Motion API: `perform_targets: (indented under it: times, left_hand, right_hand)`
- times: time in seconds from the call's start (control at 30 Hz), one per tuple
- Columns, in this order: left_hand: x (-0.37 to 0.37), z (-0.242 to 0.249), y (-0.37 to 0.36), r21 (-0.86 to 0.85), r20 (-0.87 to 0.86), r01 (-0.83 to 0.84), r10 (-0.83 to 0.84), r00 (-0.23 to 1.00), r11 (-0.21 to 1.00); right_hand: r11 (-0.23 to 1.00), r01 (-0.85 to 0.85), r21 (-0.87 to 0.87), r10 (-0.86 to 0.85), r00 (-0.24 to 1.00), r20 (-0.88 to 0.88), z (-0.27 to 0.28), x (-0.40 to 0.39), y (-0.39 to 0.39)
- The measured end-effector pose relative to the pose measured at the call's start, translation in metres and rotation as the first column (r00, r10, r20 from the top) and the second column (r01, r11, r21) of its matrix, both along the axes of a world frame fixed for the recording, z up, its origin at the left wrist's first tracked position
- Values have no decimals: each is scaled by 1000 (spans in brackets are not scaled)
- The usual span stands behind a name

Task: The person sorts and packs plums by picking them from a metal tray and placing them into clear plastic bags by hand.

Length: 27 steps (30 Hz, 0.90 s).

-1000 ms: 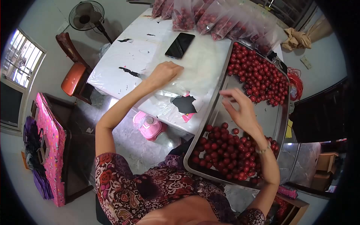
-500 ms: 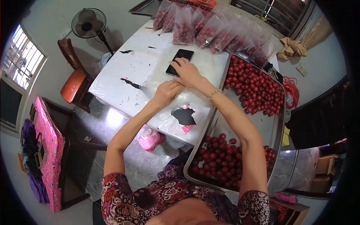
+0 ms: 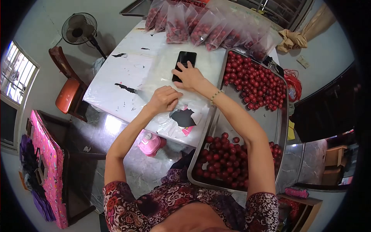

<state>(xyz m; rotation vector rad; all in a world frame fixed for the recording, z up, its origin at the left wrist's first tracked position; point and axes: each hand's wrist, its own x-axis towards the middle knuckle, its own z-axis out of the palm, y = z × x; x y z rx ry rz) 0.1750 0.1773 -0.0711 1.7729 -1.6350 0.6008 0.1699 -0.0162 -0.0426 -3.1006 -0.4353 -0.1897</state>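
My right hand [image 3: 189, 78] lies with its fingers spread, the fingertips touching a black phone [image 3: 188, 57] and the palm over a stack of clear plastic bags [image 3: 159, 72]. The phone rests on that stack. Just to the left and nearer to me is my left hand [image 3: 165, 99], its fingers curled in at the near edge of the stack. Whatever may be pinched in them is hidden. Beside my right forearm a metal tray [image 3: 266, 123] holds two heaps of round red fruits, the far heap [image 3: 257, 83] and the near heap [image 3: 224, 160].
Filled bags of red fruits [image 3: 206, 31] stand in a row along the table's far side. The white table cover [image 3: 112, 83] is torn in places. A pink stool [image 3: 150, 145] sits under the near edge. Leftward are a wooden chair [image 3: 67, 96] and a standing fan [image 3: 79, 29].
My hands have drawn apart: the right has spread its fingers over the phone, and the left has shifted slightly down and left. The whole view has also shifted a little.
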Motion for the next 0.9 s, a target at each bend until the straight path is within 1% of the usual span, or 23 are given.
perform_targets:
  times: [0.03, 0.07, 0.13, 0.17, 0.2, 0.27, 0.33, 0.4, 0.43, 0.5, 0.53, 0.6, 0.63, 0.7, 0.77, 0.83, 0.9]
  left_hand:
    - [0, 0, 0, -10, -5, 6, -6, 1000, 1000]
    - [-1, 1, 0, -21, -8, 10, -10, 1000, 1000]
    - [-1, 1, -1, -27, -4, 8, -8, 1000, 1000]
    - [-1, 1, -1, -31, 1, 3, -3, 1000, 1000]
    - [-1, 1, -2, -32, 1, 2, -2, 1000, 999]
    - [-1, 2, -1, -29, 4, 5, -5, 1000, 1000]
    - [-1, 3, -1, -37, 4, 7, -7, 1000, 999]
    - [-1, 4, -1, -43, 2, 14, -14, 1000, 999]
    - [-2, 4, 0, -42, -8, 12, -13, 1000, 999]
    - [-3, 4, -1, -41, -16, 21, -22, 1000, 999]
    - [-2, 5, -1, -23, -18, 9, -10, 1000, 1000]
    - [-3, 4, 0, -1, -20, -2, 2, 1000, 1000]
    - [-3, 5, 0, 14, -29, -11, 11, 1000, 1000]
    - [-5, 8, -1, 31, -39, -15, 16, 999, 999]
    - [-9, 13, -4, -31, -89, -53, 50, 995, 998]
    - [-8, 11, -5, 0, -77, -63, 63, 995, 998]
    - [-3, 6, -3, 50, -58, -59, 62, 996, 997]
  right_hand:
    - [999, 28, -39, -28, 1000, 7, 1, -5, -3]
    - [999, 31, -40, -30, 1000, 5, 3, -8, -4]
    - [984, 173, 34, -172, 985, -30, 4, -13, -7]
    - [975, 203, 91, -201, 979, -27, 3, -16, -9]
    - [975, 202, 90, -201, 979, -27, 2, -16, -10]
    - [931, 344, 127, -338, 939, -65, -1, -14, -10]
    - [921, 359, 152, -353, 933, -70, -1, -16, -10]
    - [891, 442, 103, -435, 896, -88, 2, -20, -9]
    - [888, 448, 105, -440, 894, -90, 2, -23, -8]
    - [858, 512, 32, -509, 858, -63, 4, -31, -11]
    - [855, 518, 33, -515, 855, -64, -1, -31, -16]
    - [845, 521, -121, -517, 853, 66, -12, -30, -23]
    - [844, 523, -118, -519, 852, 65, -16, -29, -23]
    - [836, 518, -182, -492, 854, 170, -23, -29, -26]
    - [824, 532, -193, -506, 845, 173, -18, -32, -22]
    - [814, 544, -202, -519, 838, 167, -16, -33, -18]
    - [773, 561, -297, -544, 826, 146, -16, -29, -17]
